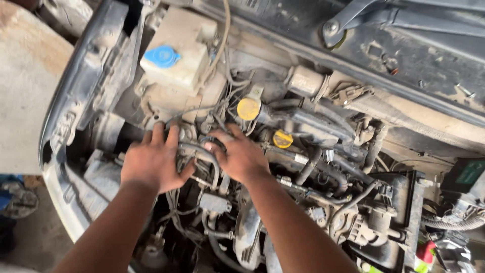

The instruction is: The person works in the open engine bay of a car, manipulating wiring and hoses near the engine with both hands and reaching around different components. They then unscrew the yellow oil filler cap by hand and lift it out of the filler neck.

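Note:
I am looking down into a dusty car engine bay. My left hand (151,159) lies fingers spread on a cluster of black hoses and wires (198,151) in the middle of the bay. My right hand (241,155) rests just right of it, its fingers curled around the same bundle of hoses. Whether either hand truly grips a hose is hidden by the fingers. A grey plug connector (214,202) hangs just below the two hands.
A pale fluid reservoir (177,55) with a blue cap (161,55) sits at the back left. Two yellow caps (248,108) (282,139) lie right of the hands. Thick black hoses (313,121) run to the right. A black box (394,202) sits at right.

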